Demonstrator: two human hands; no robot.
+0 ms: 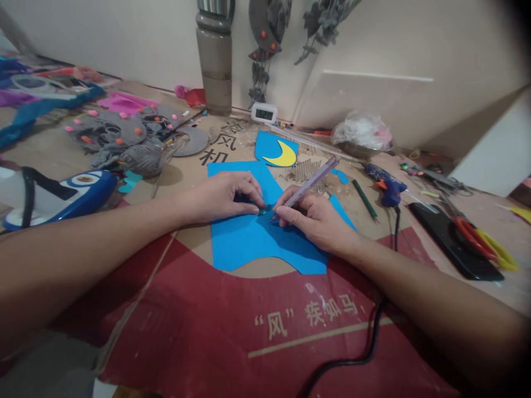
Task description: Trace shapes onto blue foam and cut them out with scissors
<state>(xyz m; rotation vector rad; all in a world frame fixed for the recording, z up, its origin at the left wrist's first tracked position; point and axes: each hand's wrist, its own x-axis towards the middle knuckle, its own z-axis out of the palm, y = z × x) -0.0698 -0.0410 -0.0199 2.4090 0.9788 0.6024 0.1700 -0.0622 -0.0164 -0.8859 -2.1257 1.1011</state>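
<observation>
A blue foam or paper sheet (249, 243) with cut, curved edges lies flat in front of me. My left hand (234, 196) rests on its upper left part, thumb and fingertips bent together over a small teal piece (263, 211), mostly hidden by the fingers. In my right hand (313, 215) is a light purple pen (313, 179), tilted, its tip at the blue sheet just right of the teal piece. Behind the sheet, a yellow crescent (282, 155) lies on another blue piece (265, 145).
Red-and-brown cardboard (199, 320) covers the work surface. To the right are a green pencil (365, 200), a blue glue gun (388, 185), a black phone (452, 240) and scissors (477, 237). Grey felt shapes (124, 130) sit left; a bottle (214, 66) and small clock (264, 113) stand behind.
</observation>
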